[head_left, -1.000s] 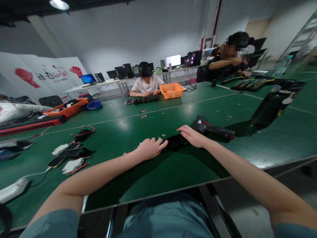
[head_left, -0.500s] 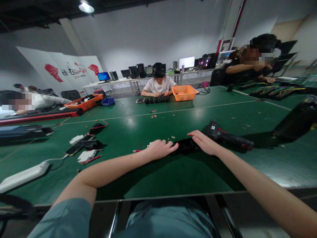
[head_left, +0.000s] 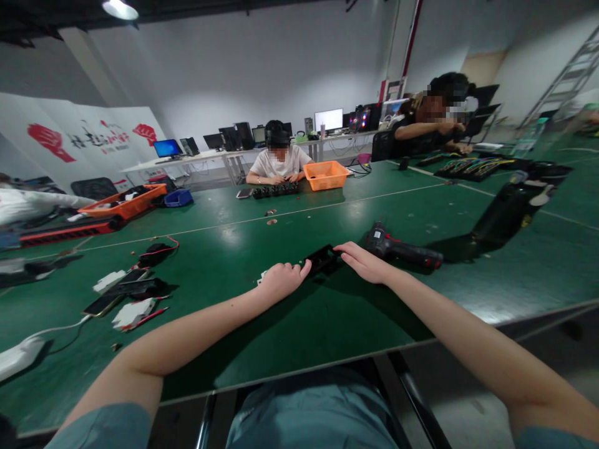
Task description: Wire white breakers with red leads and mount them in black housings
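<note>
Between my hands is a long black housing [head_left: 322,260] with rectangular openings, tilted on the green table. My left hand [head_left: 283,280] grips its left end, thumb and index finger along the near edge. At the other end, my right hand [head_left: 362,262] holds the housing with its fingertips, the fingers fairly straight. A black cordless drill [head_left: 402,246] with red details lies just beyond my right hand. A small white piece [head_left: 262,277] shows partly behind my left hand.
White modules with red leads [head_left: 135,313], a phone [head_left: 103,304] and a white power strip [head_left: 21,358] lie left. A black upright case [head_left: 503,209] stands right. Across the table, a co-worker [head_left: 278,159] sits by an orange basket [head_left: 326,176]; another person [head_left: 437,118] works at right.
The view has swung right, so things on the table appear farther left. The black housing is now tilted and more of its openings show, with both hands still at its ends.
</note>
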Available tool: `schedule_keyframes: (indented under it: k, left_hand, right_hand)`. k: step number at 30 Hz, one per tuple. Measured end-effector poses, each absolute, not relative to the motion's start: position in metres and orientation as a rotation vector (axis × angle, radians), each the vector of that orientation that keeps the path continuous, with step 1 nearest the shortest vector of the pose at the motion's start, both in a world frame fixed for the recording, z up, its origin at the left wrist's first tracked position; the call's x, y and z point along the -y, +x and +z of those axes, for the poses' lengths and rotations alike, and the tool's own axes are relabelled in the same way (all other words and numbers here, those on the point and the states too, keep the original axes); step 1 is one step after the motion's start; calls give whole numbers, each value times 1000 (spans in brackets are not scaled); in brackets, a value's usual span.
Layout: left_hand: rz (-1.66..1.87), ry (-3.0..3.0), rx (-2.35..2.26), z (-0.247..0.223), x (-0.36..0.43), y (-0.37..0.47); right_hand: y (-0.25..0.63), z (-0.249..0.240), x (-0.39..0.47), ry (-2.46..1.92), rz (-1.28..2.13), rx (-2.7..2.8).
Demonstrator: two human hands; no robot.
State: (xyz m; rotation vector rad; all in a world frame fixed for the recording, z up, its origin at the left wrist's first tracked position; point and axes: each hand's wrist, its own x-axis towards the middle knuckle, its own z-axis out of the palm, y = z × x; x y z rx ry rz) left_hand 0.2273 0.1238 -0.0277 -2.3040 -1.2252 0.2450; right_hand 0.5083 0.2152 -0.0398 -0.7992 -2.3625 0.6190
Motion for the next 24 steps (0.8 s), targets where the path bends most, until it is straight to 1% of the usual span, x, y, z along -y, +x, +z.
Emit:
schedule_keyframes:
  k: [4,9,16,24]
  left_hand:
    - [274,-2274,1297,-29,-134,219]
    - [319,-2210,1490,-31,-156,192]
    - [395,-1999,1920,-28,-188,125]
    - [434,-1770,2221,-15,-197,44]
  right_hand:
    - [509,-39,-215,-813,612,2357]
    - [510,-40,-215,-819,618,2383]
    - [510,-37,-212,-824,613,2383]
    - [511,-38,-213,-835,641,2366]
